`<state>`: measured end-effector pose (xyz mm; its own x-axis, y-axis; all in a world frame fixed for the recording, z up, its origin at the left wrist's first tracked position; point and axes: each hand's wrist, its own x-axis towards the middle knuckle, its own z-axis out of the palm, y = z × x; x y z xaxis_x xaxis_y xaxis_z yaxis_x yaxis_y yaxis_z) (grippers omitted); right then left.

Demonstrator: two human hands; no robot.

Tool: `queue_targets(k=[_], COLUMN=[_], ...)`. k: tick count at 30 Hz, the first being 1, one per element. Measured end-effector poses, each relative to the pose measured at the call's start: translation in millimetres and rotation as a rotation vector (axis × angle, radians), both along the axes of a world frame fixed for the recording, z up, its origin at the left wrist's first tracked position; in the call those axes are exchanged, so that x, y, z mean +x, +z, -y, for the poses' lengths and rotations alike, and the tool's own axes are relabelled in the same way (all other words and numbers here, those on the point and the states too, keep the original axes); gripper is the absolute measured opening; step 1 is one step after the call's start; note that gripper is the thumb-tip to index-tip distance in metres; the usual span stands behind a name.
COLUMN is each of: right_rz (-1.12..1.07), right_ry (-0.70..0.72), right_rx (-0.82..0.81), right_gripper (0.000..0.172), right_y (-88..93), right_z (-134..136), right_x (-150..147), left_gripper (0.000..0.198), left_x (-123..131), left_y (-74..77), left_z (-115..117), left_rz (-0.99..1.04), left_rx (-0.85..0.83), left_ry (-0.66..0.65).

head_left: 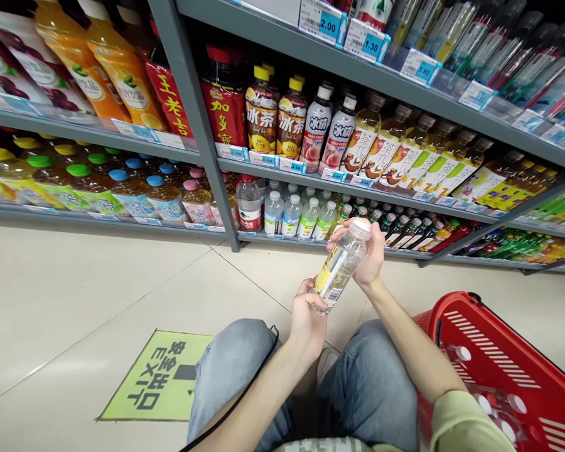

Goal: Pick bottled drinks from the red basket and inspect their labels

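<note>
A clear plastic drink bottle (338, 271) with a white cap and a yellow and white label is held tilted above my knees, its cap up and to the right. My left hand (309, 314) is closed around its base. Near the cap, my right hand (371, 257) grips the upper part from behind, so some of its fingers are hidden. Part of the printed label and a barcode face me. Behind the bottle, the bottom shelf holds small white-capped bottles (292, 215) with blue or green labels.
A red shopping basket (489, 342) stands on the floor at my right, with several white-capped bottles (499, 402) inside. Grey shelves (183, 75) full of drinks run across the front. A green exit sign (155, 376) is on the floor left of my knees.
</note>
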<state>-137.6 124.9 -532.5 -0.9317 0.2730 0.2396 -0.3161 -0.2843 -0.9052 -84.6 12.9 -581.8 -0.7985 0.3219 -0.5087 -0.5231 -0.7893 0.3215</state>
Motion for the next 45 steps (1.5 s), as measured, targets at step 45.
queue_targets(k=[45], right_rz=[0.035], right_ry=[0.302], right_rx=[0.064], right_gripper=[0.029], right_y=[-26.3], right_z=[-17], right_x=[-19], left_gripper=[0.042], left_x=[28], left_y=[-11.9], left_z=[-15], left_rz=[0.290], left_rx=[0.159], left_ry=[-0.385])
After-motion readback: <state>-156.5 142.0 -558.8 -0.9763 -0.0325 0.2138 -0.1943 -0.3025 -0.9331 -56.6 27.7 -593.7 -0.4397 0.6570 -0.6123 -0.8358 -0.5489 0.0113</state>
